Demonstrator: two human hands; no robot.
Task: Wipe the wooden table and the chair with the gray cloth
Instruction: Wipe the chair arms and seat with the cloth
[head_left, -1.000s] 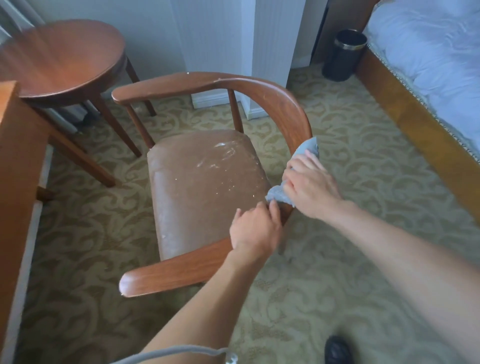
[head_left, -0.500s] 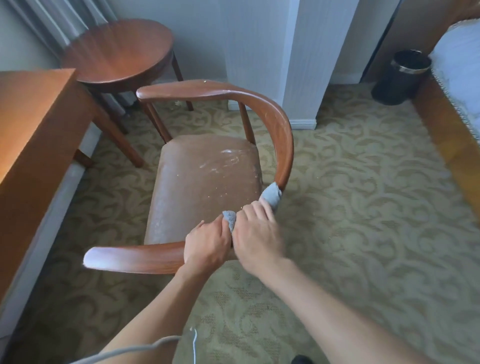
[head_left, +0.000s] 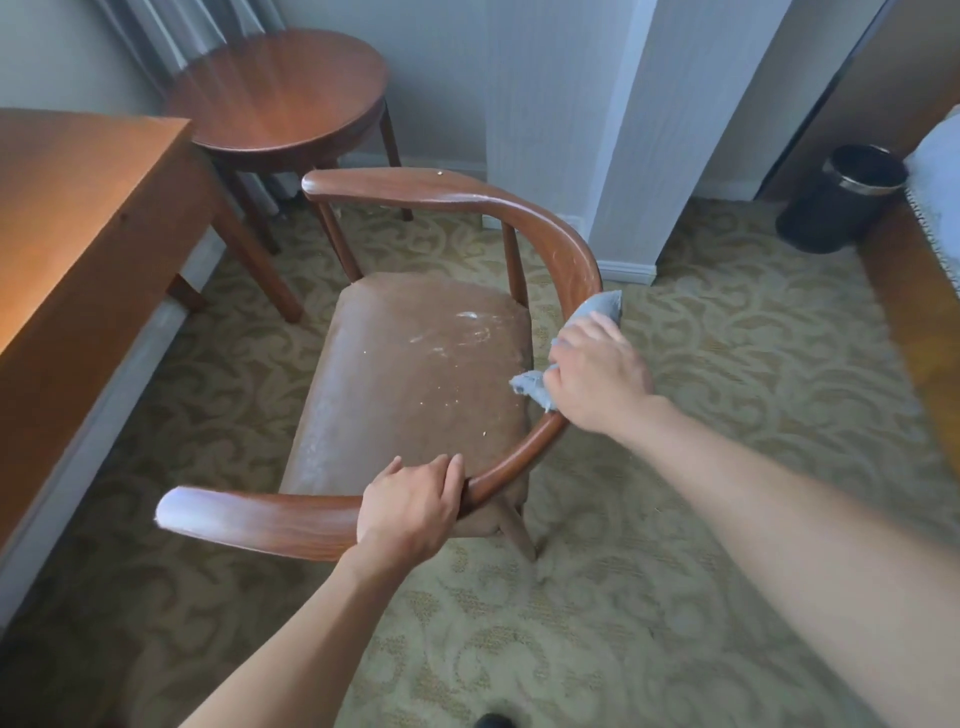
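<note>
Fingers of the right hand (head_left: 597, 379) curl over the gray cloth (head_left: 597, 312), pressing it onto the curved wooden backrest of the chair (head_left: 415, 374); cloth ends stick out above and below the hand. Left hand (head_left: 410, 506) grips the same rail lower down, where it runs into the near armrest, fingers wrapped over the top. White smears mark the brown seat. A round wooden table (head_left: 275, 93) stands behind the chair, beside a desk (head_left: 67, 218). A black bin (head_left: 841, 197) sits on the patterned carpet (head_left: 727, 364).
</note>
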